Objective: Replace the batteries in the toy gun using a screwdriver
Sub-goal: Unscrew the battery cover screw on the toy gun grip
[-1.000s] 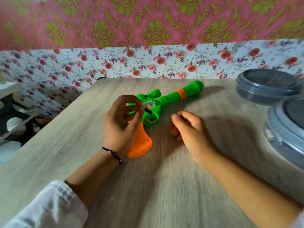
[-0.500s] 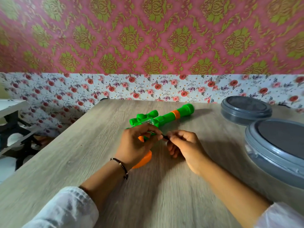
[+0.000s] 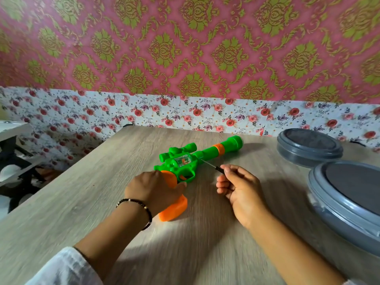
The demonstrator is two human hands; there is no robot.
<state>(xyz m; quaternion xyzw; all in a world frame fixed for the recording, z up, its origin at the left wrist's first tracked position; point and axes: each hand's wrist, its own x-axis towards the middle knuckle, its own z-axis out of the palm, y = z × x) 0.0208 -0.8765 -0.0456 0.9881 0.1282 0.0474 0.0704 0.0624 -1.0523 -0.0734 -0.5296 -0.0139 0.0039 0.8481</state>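
Note:
A green toy gun (image 3: pixel 191 159) with an orange grip and an orange ring on its barrel lies flat on the wooden table (image 3: pixel 205 243), muzzle pointing to the back right. My left hand (image 3: pixel 153 190) lies over the orange grip and holds it down. My right hand (image 3: pixel 238 190) pinches a small black-handled screwdriver (image 3: pixel 214 167) between thumb and fingers. Its thin metal tip points up-left and sits at the gun's body below the barrel.
Two round grey lidded containers stand on the right of the table: one (image 3: pixel 308 147) at the back, a larger one (image 3: pixel 349 204) nearer me. A flowered wall (image 3: pixel 185 114) runs behind the table. Dark furniture (image 3: pixel 12 157) shows past the left edge.
The screwdriver has passed from my left hand to my right. My left hand came down onto the orange grip. The camera has tilted upward.

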